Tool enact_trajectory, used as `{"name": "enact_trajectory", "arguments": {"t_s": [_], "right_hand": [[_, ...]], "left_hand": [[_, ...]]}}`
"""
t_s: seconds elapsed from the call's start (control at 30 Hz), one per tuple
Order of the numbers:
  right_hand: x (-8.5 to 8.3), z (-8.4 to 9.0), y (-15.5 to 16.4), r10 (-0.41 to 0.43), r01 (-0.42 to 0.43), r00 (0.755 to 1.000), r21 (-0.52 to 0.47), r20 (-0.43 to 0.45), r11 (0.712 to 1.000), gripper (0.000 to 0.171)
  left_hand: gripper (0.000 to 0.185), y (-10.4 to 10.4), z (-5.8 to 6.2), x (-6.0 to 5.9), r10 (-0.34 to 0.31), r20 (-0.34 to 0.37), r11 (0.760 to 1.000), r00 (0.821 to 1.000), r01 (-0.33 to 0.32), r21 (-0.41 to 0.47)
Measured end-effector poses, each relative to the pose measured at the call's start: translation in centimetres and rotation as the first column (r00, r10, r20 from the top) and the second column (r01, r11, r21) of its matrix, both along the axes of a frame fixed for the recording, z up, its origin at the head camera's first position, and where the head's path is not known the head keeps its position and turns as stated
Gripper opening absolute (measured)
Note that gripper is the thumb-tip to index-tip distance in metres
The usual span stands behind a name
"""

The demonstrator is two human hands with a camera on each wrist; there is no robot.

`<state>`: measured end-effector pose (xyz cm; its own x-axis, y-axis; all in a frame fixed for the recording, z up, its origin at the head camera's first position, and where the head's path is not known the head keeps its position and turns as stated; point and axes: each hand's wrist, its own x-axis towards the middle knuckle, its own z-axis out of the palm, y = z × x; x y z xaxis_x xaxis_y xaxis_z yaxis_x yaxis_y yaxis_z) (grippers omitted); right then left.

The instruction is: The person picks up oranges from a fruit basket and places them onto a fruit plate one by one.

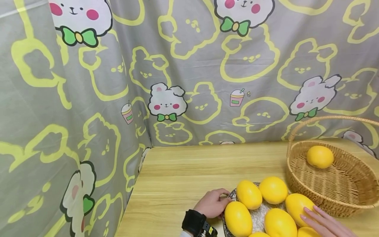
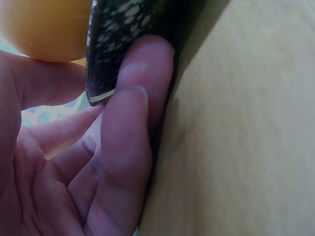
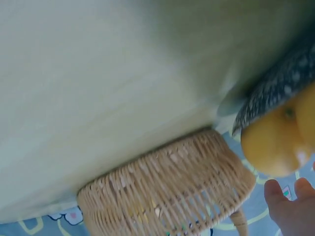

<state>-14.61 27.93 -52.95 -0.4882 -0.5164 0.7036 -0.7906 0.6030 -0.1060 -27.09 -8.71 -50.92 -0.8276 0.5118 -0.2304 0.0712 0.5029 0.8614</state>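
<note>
A dark speckled plate (image 1: 258,215) at the bottom of the head view bears several yellow, lemon-like fruits (image 1: 273,190). My left hand (image 1: 211,204) grips the plate's left rim. In the left wrist view its fingers (image 2: 125,132) reach under the dark rim (image 2: 106,54), and the thumb lies on the upper side, close to a fruit. At the plate's right side, the fingers of my right hand (image 1: 325,223) extend over a fruit (image 1: 299,207). The right wrist view shows the fingertips close beside a fruit (image 3: 275,142); contact is hard to tell.
A wicker basket (image 1: 352,199) with a tall handle (image 1: 334,119) stands right of the plate and holds one yellow fruit (image 1: 320,157). The wooden table (image 1: 177,174) meets a patterned grey curtain (image 1: 195,72) at its back and left edges.
</note>
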Motion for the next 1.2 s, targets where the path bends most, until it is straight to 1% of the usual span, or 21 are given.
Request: {"name": "enact_trajectory", "arguments": {"t_s": [0.07, 0.17, 0.3, 0.37, 0.43, 0.53, 0.6, 0.67, 0.77, 0.83, 0.97, 1.0, 1.2], "right_hand": [[0.0, 0.5, 0.4, -0.011, 0.011, 1.0, 0.0, 0.016, 1.0, 0.072], [0.2, 1.1, 0.9, -0.078, 0.077, 0.996, 0.017, 0.047, 0.997, 0.081], [0.4, 1.7, 1.4, -0.139, 0.137, 0.987, 0.022, 0.083, 0.99, 0.092], [0.4, 1.9, 1.5, -0.149, 0.149, 0.986, 0.009, 0.078, 0.989, 0.091], [0.3, 2.1, 1.6, -0.157, 0.158, 0.985, -0.002, 0.064, 0.987, 0.087], [0.4, 2.6, 1.8, -0.197, 0.197, 0.979, 0.001, 0.061, 0.98, 0.083], [0.8, 2.7, 1.7, -0.262, 0.263, 0.962, -0.005, 0.07, 0.965, 0.083], [1.2, 2.8, 1.6, -0.339, 0.341, 0.937, -0.008, 0.087, 0.94, 0.085], [1.5, 2.4, 1.5, -0.423, 0.426, 0.902, -0.021, 0.085, 0.905, 0.087], [1.4, 2.2, 1.7, -0.446, 0.448, 0.892, -0.016, 0.073, 0.894, 0.087], [1.2, 1.8, 2.2, -0.46, 0.462, 0.886, -0.019, 0.054, 0.887, 0.084], [1.2, 1.7, 2.2, -0.473, 0.475, 0.879, -0.026, 0.052, 0.88, 0.083], [1.1, 2.0, 2.5, -0.508, 0.514, 0.857, -0.069, 0.085, 0.855, 0.075]], "left_hand": [[0.026, -0.1, 0.0, 0.0, 0.003, -0.002, 1.0, 1.0, -0.003, -0.002], [0.026, -0.1, 0.0, 0.0, 0.004, -0.002, 1.0, 1.0, -0.004, 0.0], [0.026, 0.0, 0.0, 0.1, 0.002, 0.003, 1.0, 1.0, -0.003, 0.011], [0.026, 0.0, -0.1, 0.1, 0.004, 0.003, 1.0, 1.0, -0.004, 0.011], [0.026, 0.0, -0.2, 0.0, 0.006, 0.0, 1.0, 1.0, -0.006, 0.01], [0.026, 0.0, -0.2, 0.0, 0.005, -0.001, 1.0, 1.0, -0.005, 0.008], [0.026, 0.0, -0.2, 0.0, 0.004, 0.002, 1.0, 1.0, -0.004, 0.01], [0.027, 0.0, -0.1, 0.1, 0.003, 0.003, 1.0, 1.0, -0.003, 0.012], [0.027, 0.0, -0.1, 0.1, 0.005, 0.007, 1.0, 1.0, -0.005, 0.016], [0.027, 0.0, -0.1, 0.1, 0.007, 0.009, 1.0, 1.0, -0.007, 0.019], [0.026, -0.1, 0.0, 0.2, 0.009, 0.016, 1.0, 1.0, -0.009, 0.027], [0.026, -0.1, 0.0, 0.2, 0.009, 0.016, 1.0, 1.0, -0.01, 0.026], [0.025, -0.1, 0.0, 0.1, 0.008, 0.011, 1.0, 1.0, -0.009, 0.018]]}}
